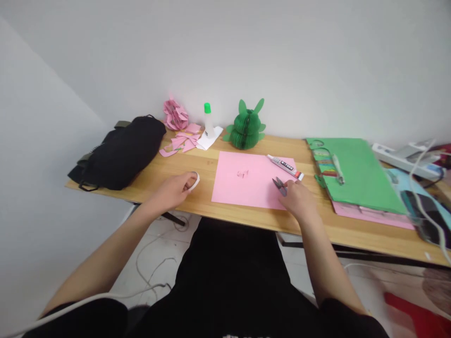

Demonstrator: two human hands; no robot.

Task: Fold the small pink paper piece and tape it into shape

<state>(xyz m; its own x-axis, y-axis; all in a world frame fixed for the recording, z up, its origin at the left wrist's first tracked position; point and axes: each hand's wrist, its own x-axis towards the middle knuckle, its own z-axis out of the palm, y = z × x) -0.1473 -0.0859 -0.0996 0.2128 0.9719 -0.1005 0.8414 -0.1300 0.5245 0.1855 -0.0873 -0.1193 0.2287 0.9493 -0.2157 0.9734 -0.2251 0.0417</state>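
My left hand (175, 190) is closed on a white ring (194, 181) that looks like a narrow roll of tape, just left of a pink paper sheet (229, 192). Over that sheet's right edge, my right hand (299, 199) grips small snips (280, 186), their grey blades pointing up and left and slightly apart. Beyond them a white glue tube (284, 165) lies slantwise across the sheet's corner. Tiny pink paper scraps (243, 174) rest near the middle of the sheet. Behind it stands a green folded-paper figure (245, 130) with leaf-shaped pieces.
A black bag (128, 152) takes up the table's left end. Near the wall are a pink paper ball (175, 114), pink offcuts (183, 141) and a green-capped glue bottle (208, 123). Rightward lie green sheets (362, 173), a pen-like tool (338, 169), a power strip (405, 159) and a phone (428, 213).
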